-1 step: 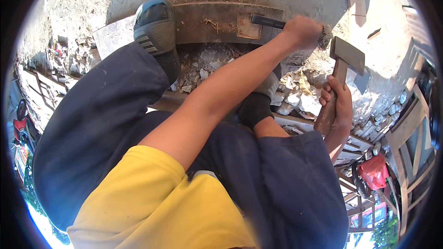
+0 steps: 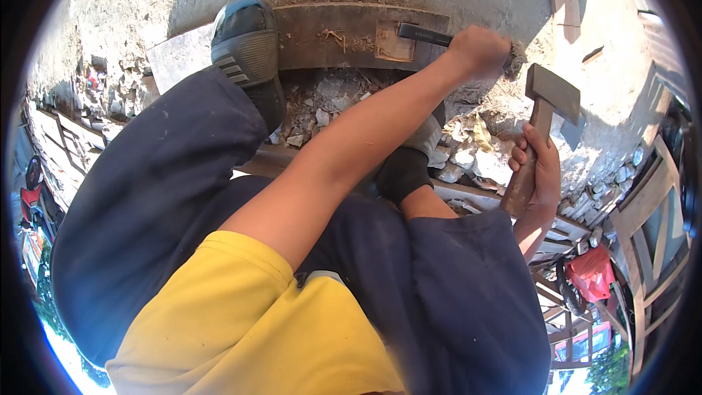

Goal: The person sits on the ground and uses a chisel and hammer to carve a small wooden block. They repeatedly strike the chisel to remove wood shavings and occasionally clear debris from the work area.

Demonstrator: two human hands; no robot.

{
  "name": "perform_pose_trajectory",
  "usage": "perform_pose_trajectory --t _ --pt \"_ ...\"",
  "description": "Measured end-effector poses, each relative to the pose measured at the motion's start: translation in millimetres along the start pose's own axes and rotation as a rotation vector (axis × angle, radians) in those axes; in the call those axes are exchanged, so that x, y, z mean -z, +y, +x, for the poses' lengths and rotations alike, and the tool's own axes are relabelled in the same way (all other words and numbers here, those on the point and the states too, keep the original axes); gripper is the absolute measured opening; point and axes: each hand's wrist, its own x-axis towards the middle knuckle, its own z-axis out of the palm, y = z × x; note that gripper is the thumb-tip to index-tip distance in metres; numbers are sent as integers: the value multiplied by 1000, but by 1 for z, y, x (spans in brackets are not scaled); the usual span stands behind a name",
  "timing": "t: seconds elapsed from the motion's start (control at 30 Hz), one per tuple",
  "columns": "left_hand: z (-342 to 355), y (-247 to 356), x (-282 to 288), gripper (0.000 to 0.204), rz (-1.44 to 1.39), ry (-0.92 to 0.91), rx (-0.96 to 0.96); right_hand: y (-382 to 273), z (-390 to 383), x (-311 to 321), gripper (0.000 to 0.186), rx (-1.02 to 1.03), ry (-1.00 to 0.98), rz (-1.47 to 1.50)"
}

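My left hand is closed around a chisel and reaches across to the right. The chisel's dark blade lies low and points left, its tip at a shallow square recess cut in a brown wooden board. Most of the handle is hidden in my fist; a frayed end shows past it. My right hand grips the wooden handle of a hammer, its broad metal head raised to the right of the chisel's end, apart from it. Wood shavings lie on the board.
My left shoe presses on the board's left part; my right foot is partly hidden under my arm. Broken stones fill the ground below the board. Wooden frames and a red bag stand at the right.
The hammer and my right hand have shifted slightly down and to the right. My left hand and the chisel stay put.
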Motion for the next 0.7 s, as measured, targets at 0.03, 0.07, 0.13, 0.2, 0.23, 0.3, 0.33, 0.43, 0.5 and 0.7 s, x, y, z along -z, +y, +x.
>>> perform_pose_trajectory --t 0.03,0.07,0.13,0.2,0.23,0.3,0.33,0.43,0.5,0.7 --pt "3 9 -8 19 -8 -21 -38 -3 -11 18 18 12 68 34" --pt "2 3 -7 20 0 -13 -27 -7 -3 34 18 12 61 51" --pt "1 -6 -6 21 -2 -12 -28 -11 0 39 16 101 159 129" --pt "6 -2 -5 21 -4 -41 -32 -19 9 53 14 230 216 253" --pt "10 2 -6 21 -8 -58 -47 -16 16 53 14 278 256 344" --pt "6 4 -7 21 -37 4 1 -4 39 27 18 275 345 343" --pt "7 6 -5 21 -60 38 15 15 45 23 17 230 266 234" --pt "2 -2 -4 19 0 -32 -53 16 19 -12 15 53 -16 -41" --pt "3 -5 -5 20 50 -41 -40 13 18 2 16 53 -82 18" --pt "9 -7 -9 19 53 -21 -9 3 41 83 14 118 10 307"
